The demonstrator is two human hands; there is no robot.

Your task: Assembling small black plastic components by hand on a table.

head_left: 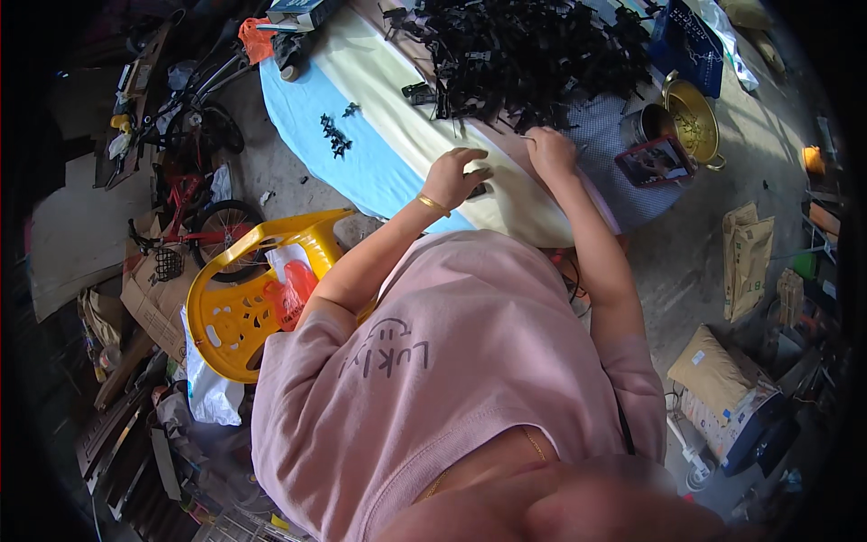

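Observation:
Over the cloth-covered table, my left hand (454,178) has its fingers curved and apart. A small dark piece (480,191) lies beside its fingertips; I cannot tell whether they touch it. My right hand (553,154), to the right and slightly farther away, is closed, its thumb and forefinger pinched together. A thin, pale sliver pokes out at its fingertips, too small to name. Just beyond both hands spreads a large heap of black plastic parts (533,59). Several small black pieces (335,135) lie apart from it on the blue stripe of the cloth (293,113).
At the table's right stand a brass-coloured pot (697,122), a metal cup (647,125), a phone (655,163) showing a picture and a blue box (686,45). A yellow plastic chair (230,316) is at my left, near a red bicycle (185,203). Paper bags (746,262) stand right.

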